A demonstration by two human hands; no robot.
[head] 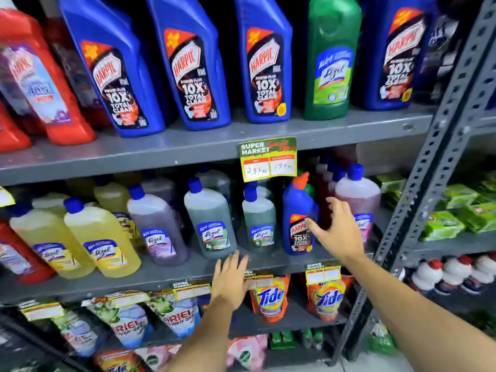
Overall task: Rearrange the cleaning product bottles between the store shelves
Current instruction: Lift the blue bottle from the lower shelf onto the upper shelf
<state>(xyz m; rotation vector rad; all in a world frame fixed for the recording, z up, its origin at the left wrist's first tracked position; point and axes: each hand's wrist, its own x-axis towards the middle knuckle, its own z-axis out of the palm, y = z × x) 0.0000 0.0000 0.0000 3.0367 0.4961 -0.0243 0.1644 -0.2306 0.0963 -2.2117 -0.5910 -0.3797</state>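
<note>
Top shelf (214,142), left to right: red Harpic bottles (43,76) crowd the left end, at least two in front, more blurred behind. Then three big blue Harpic bottles (188,65) stand in a row, labels out, so shoppers can read them. Next comes one green Lizol bottle (331,57), an odd one among the blues and a likely candidate for moving, and a fourth blue Harpic at the right end.

Middle shelf (161,277): front row shows two yellow Lizol bottles (99,237), one purple (158,226), two green (210,218), with more rows behind that can't be counted. Then one small blue Harpic bottle (299,224) stands alone among the Lizols, misplaced by the look of it, beside a pink Lizol bottle (358,200).

The left hand (230,280) hovers flat at the middle shelf's edge, fingers spread, holding nothing, perhaps to steady or ready itself. The right hand (338,232) reaches in, fingers splayed wide, thumb just touching the small blue Harpic, not yet closed around it. Its grip looks imminent.
</note>
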